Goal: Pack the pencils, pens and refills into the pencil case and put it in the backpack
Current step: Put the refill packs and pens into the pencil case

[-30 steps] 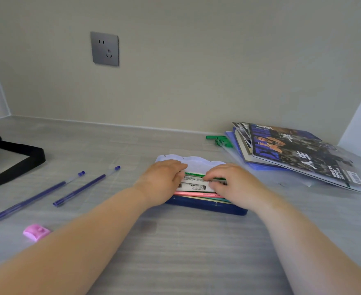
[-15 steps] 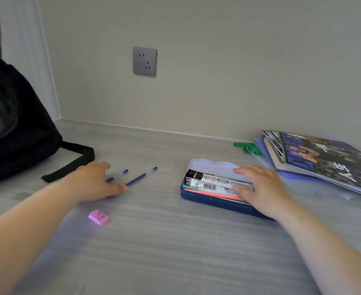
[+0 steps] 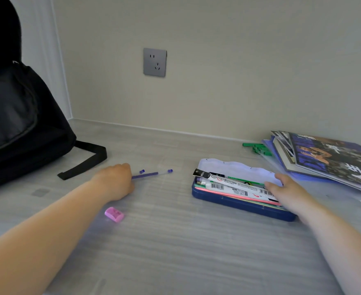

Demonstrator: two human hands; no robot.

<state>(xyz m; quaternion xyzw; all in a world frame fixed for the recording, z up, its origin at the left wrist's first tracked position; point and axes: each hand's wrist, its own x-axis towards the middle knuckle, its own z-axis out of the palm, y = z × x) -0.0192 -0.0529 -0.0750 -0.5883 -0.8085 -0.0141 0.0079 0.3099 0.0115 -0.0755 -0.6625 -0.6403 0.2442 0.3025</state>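
A blue pencil case [image 3: 237, 201] lies open on the desk, packed with refill packets [image 3: 235, 187] and a pink item along its near edge; its pale lid [image 3: 235, 169] leans back. My right hand [image 3: 286, 191] rests flat on the packets at the case's right end. Two purple pens [image 3: 152, 173] lie to the left of the case. My left hand [image 3: 116, 180] is curled over their near ends, fingers closed on them. A black backpack [image 3: 19, 124] stands at the far left.
A pink eraser [image 3: 114, 214] lies near my left forearm. The backpack's strap [image 3: 85, 160] trails across the desk. A stack of magazines [image 3: 328, 160] and green clips [image 3: 258, 147] sit at the back right. A wall socket [image 3: 155, 62] is behind.
My left hand left the pencil case, reached left and closed on the two purple pens. The view swung left, bringing the backpack in. My right hand stayed on the case.
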